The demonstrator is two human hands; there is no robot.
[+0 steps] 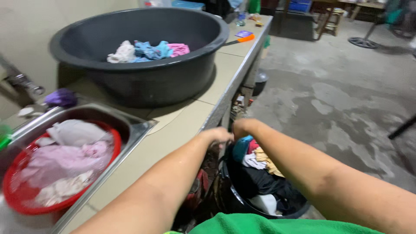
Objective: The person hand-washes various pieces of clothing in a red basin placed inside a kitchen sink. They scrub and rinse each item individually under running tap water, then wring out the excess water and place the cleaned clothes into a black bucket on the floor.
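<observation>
Both my arms reach forward and down past the counter edge over a dark bucket full of mixed clothes. My left hand and my right hand bend down at the wrist over the far side of the pile, close together above a blue piece of cloth. The fingers are hidden behind the wrists, so their grip does not show. Yellow, white and dark garments lie in the bucket under my right forearm.
A large grey basin with white, blue and pink cloths stands on the tiled counter. A red basin of soaking pale clothes sits in the steel sink at left. Concrete floor stretches to the right.
</observation>
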